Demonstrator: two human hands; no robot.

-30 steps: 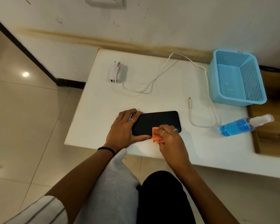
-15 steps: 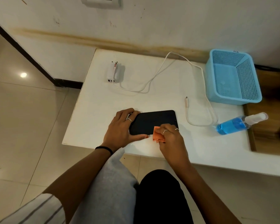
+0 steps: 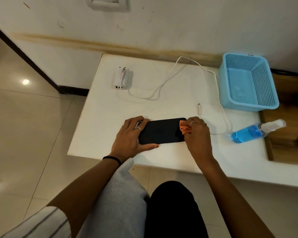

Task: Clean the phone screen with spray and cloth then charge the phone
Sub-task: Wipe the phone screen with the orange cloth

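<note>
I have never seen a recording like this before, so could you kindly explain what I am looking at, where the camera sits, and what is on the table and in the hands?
There is no machine here: a person works with two bare hands, and the single camera is worn on the head, looking forward and down.

On the white table lies a dark phone, screen up. The left hand grips its left end to steady it. The right hand pinches a small orange cloth against the phone's right end, which looks like wiping.

Farther back lies a white charger with its white cable looping across the table; the cable's free plug is not in the phone. At the right stand a blue basket and, lying on its side, a spray bottle of blue liquid.
</note>
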